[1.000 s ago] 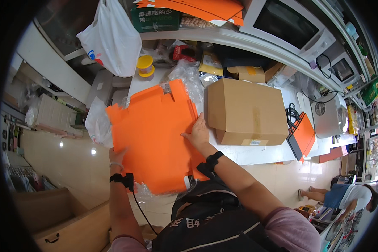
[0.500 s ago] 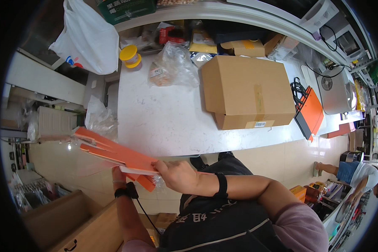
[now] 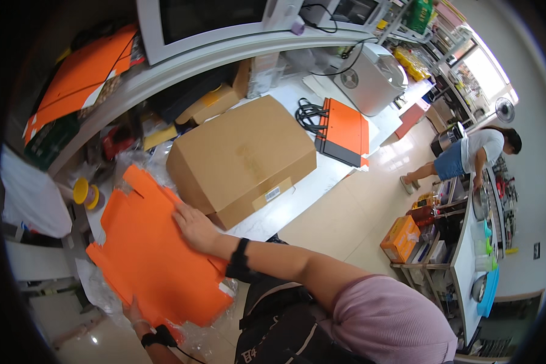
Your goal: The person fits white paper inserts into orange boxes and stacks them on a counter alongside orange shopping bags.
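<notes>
A large flat orange cardboard sheet (image 3: pixel 155 255) with cut-out flaps is tilted over the left end of the table. My left hand (image 3: pixel 133 312) grips its lower left edge, with the fingers partly hidden. My right hand (image 3: pixel 195 227) lies on the sheet's right side, fingers stretched out along its surface. Clear plastic wrap (image 3: pixel 203 337) shows crumpled beneath and around the sheet. Beside my right hand stands a closed brown cardboard box (image 3: pixel 242 155).
Orange and black folded bags with dark handles (image 3: pixel 344 133) lie right of the box, near a silver appliance (image 3: pixel 370 79). Yellow-lidded tubs (image 3: pixel 88 193) and a white plastic bag (image 3: pixel 33 194) are at left. Another person (image 3: pixel 476 151) works at the far right counter.
The view has swung to the right. The orange cardboard, earlier seen edge-on and gripped by my right hand, now has its broad face up over the table's left end; my right hand's fingers have spread on it.
</notes>
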`<state>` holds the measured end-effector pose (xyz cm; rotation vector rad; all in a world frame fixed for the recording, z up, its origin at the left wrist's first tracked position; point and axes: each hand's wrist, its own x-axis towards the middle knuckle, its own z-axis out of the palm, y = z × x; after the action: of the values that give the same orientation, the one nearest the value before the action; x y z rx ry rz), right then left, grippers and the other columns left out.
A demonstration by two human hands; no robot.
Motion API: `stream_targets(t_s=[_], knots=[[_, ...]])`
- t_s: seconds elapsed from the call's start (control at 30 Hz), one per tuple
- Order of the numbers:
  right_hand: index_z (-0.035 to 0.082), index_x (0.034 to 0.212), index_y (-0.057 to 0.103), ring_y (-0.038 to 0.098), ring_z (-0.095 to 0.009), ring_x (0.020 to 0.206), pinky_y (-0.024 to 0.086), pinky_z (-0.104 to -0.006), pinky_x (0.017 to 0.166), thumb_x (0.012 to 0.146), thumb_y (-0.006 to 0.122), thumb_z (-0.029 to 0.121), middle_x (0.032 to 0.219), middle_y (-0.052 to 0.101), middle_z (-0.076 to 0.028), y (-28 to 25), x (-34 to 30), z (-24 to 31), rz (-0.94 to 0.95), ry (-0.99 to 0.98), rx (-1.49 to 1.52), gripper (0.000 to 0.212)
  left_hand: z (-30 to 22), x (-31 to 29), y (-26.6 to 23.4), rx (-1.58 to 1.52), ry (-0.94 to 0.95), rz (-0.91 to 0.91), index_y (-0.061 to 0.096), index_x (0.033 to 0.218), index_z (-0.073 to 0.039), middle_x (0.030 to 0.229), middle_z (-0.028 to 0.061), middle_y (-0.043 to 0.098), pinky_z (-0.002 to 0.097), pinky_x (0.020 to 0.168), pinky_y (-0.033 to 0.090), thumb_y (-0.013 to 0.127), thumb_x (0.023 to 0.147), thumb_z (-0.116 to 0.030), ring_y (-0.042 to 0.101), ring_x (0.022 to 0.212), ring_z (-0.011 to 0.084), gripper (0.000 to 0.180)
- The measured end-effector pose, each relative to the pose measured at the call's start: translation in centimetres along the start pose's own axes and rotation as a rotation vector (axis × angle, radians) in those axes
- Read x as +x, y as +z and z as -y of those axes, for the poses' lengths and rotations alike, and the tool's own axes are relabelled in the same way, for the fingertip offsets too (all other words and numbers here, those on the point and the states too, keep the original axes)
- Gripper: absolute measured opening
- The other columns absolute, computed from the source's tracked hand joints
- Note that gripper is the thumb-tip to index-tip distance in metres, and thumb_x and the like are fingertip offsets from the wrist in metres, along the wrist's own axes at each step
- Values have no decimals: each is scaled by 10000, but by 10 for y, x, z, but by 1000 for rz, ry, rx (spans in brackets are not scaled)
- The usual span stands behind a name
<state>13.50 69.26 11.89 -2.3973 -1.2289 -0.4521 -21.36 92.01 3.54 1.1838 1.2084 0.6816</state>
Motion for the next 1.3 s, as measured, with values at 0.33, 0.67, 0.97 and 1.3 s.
stream_targets(t_s=[0.33,0.67,0.97,1.3], knots=[[-19,1171,473,484,-362,1053,378,-410,911,703,707,298,1163,514,-202,-135,-121,-441,-443,980,-205,612,7,12,-18,346,-77,-181,506,1166,15,1127,136,569,345,791,484,678,765,-98,562,959,258,450],[-41,739,595,450,-115,468,357,-269,410,699,739,126,626,536,-34,-149,-224,-544,-252,1478,814,224,-9,-5,8,621,-117,-416,576,947,24,855,109,641,352,649,502,696,688,-108,609,752,234,314],[116,898,570,441,-89,608,345,-232,525,798,634,312,782,535,29,-219,-196,-506,-262,1708,969,228,6,19,22,749,-24,-364,550,990,37,909,151,637,384,643,499,693,708,-158,622,789,252,371],[42,1139,521,586,-161,836,479,-293,731,827,587,140,952,607,-54,-349,-156,-381,-713,1072,1164,333,47,8,-7,281,104,-303,345,1316,-28,1193,133,526,399,847,472,674,793,-161,540,1006,283,632]])
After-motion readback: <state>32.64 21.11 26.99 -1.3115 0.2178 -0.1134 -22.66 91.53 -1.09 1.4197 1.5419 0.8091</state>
